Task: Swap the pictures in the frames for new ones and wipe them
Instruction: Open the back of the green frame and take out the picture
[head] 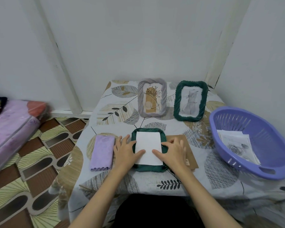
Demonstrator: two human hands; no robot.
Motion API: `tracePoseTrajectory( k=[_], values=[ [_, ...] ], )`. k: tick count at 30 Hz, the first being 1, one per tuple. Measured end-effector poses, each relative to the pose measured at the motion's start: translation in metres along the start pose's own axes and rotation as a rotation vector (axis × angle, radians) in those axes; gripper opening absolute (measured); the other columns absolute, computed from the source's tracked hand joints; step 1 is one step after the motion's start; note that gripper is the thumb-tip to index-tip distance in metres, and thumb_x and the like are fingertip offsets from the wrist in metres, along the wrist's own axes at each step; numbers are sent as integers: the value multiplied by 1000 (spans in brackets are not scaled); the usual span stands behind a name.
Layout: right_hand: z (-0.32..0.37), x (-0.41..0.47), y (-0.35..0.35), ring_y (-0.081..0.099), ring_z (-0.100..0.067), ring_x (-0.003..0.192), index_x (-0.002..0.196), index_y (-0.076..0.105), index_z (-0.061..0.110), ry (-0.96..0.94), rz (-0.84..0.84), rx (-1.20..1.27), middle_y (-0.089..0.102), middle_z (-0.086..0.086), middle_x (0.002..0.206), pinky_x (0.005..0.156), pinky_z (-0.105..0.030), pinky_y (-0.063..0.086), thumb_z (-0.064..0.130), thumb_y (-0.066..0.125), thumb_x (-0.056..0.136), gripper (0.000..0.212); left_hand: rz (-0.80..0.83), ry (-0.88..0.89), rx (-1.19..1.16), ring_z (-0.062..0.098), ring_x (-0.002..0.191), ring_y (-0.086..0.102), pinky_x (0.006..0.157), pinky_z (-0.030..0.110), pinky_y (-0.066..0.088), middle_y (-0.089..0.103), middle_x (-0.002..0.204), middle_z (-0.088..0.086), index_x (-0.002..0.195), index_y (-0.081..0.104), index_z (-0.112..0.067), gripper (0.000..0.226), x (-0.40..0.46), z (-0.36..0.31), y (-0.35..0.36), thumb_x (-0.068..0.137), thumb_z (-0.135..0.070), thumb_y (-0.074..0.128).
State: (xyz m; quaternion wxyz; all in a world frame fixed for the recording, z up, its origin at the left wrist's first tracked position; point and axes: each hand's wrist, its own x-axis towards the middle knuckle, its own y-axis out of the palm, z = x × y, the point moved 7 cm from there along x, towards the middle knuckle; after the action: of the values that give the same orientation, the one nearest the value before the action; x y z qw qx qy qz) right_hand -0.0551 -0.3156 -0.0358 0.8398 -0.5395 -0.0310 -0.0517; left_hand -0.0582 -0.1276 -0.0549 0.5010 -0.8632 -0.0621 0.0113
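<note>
A dark green frame (148, 168) lies face down on the table in front of me, with a white sheet (148, 145) resting in its back. My left hand (127, 151) presses flat on the sheet's left edge and the frame's left rim. My right hand (170, 153) presses on the sheet's right edge, fingers spread. A brown backing board (190, 155) lies under and to the right of my right hand. A folded lilac cloth (102, 153) lies left of the frame. Two frames stand at the back: a grey one (152, 97) and a green one (190, 100), each with a picture.
A purple plastic basket (253, 145) at the table's right holds several printed pictures (238, 145). The table (122, 109) has a leaf-patterned cover and stands in a white wall corner. A pink mattress (11, 129) lies on the patterned floor to the left.
</note>
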Motion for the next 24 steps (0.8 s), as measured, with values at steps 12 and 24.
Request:
tracePoseTrajectory(
  k=[12, 24],
  values=[
    [-5, 3, 5, 58, -13, 72, 107, 66, 16, 94, -3, 537, 63, 7, 72, 69, -33, 50, 19, 74, 75, 34, -145, 22, -131, 20, 116, 35, 95, 32, 27, 52, 120, -3, 116, 58, -23, 52, 0, 1, -7, 70, -44, 73],
    [-4, 0, -1, 51, -8, 69, 75, 71, 12, 44, -129, 522, 60, -1, 81, 58, -7, 35, 10, 76, 73, 6, -92, 51, -268, 18, 113, 35, 94, 34, 29, 57, 114, -7, 127, 48, -23, 63, 1, 1, -4, 71, -36, 75]
  ],
)
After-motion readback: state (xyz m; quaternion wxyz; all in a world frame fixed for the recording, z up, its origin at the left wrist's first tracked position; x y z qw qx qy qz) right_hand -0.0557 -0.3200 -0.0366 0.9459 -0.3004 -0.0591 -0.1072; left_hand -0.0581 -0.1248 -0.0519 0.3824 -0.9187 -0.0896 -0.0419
